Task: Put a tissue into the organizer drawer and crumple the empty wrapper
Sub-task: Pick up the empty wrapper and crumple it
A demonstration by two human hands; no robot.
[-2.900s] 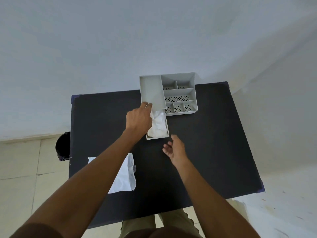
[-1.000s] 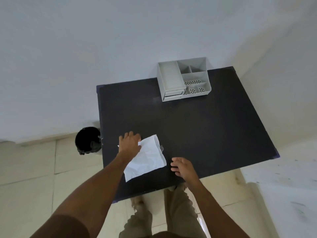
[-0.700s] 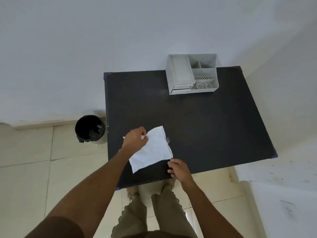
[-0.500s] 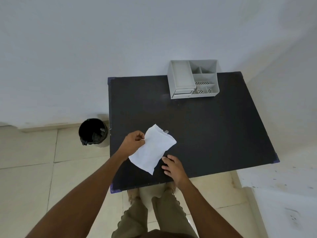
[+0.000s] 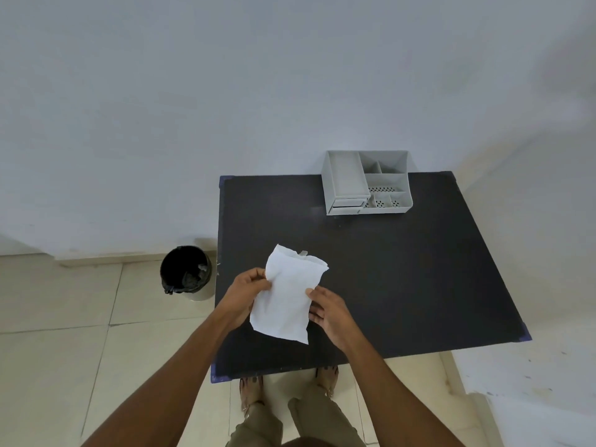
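Now held up over the near part of the table (image 5: 419, 285) — white wrapper (image 5: 285, 295), flat and limp, top edge ragged, a small torn tab sticking up from it. Left hand (image 5: 246, 293) pinched shut on the wrapper's left edge, thumb and fingers together on the film. Right hand (image 5: 325, 309) touching the right edge with its thumb, fingers loosely spread beneath; hard to say whether truly gripping or only steadying. Organizer (image 5: 367, 185) at the far edge of the table, well apart from both hands, its drawer (image 5: 346, 204) pushed in; tissue not visible, presumably inside the shut drawer.

Likely step: balling up the wrapper. Possible trouble from here:

- Slipping out of the one-sided pinch, since thin film offers little to hold, and dropping to the table or floor.
- Springing back open after a weak squeeze — plastic film tends to unfold unless pressed hard with both palms.
- Tearing at the ragged top, leaving a loose scrap.
- Missing the black bin (image 5: 187, 274) on the floor left of the table, if tossed from here; light film drifts.

No brand, label or readable writing anywhere — wrapper face plain white, organizer plain grey.
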